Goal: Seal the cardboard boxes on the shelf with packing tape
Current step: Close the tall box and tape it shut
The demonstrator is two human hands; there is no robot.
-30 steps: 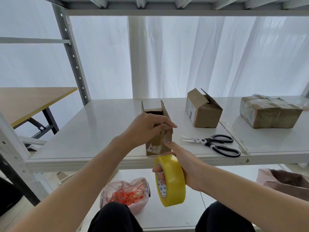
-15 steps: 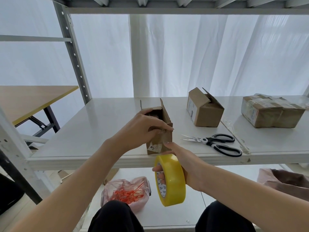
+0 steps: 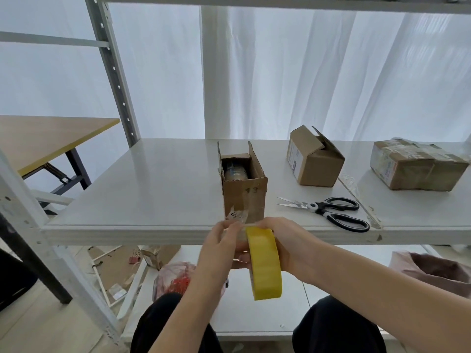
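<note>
Right hand: the grip is closed round the yellow roll of packing tape, held on edge just below the front lip of the white metal shelf. Left hand: a narrow grip, fingertips pinching the tape's clear free end at the top of the roll. Directly behind both hands, at the shelf's front edge, stands the tall brown cardboard box, marked "13", its top flaps upright and open, with contents that cannot be identified. To its right lie black-handled scissors, blades pointing left. Farther back right sits a small brown cardboard box with flaps partly raised, and at the far right a tape-wrapped cardboard box. White curtains hang behind the shelf.
</note>
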